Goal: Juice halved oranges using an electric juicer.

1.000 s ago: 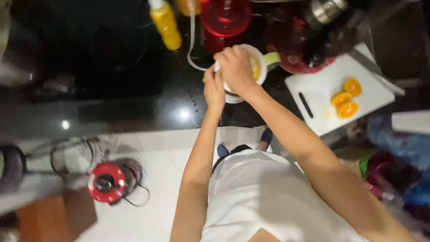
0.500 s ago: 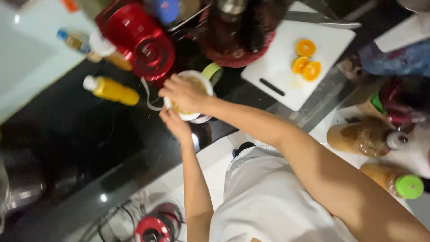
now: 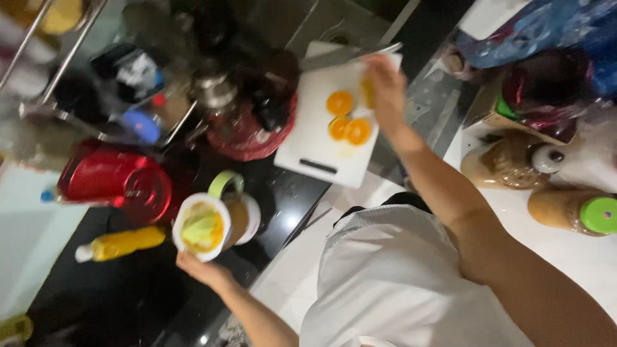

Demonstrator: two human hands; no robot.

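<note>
The right hand (image 3: 387, 90), pressed on the juicer (image 3: 204, 226) half a second ago, is now moved to the cutting board (image 3: 321, 138), clasped on an orange half (image 3: 367, 90), while the juicer on the table is gripped by the left hand (image 3: 200, 268).

left hand (image 3: 204, 268) steadying juicer (image 3: 204, 227), right hand (image 3: 385, 90) perhaps gripping orange half (image 3: 367, 88)
</note>
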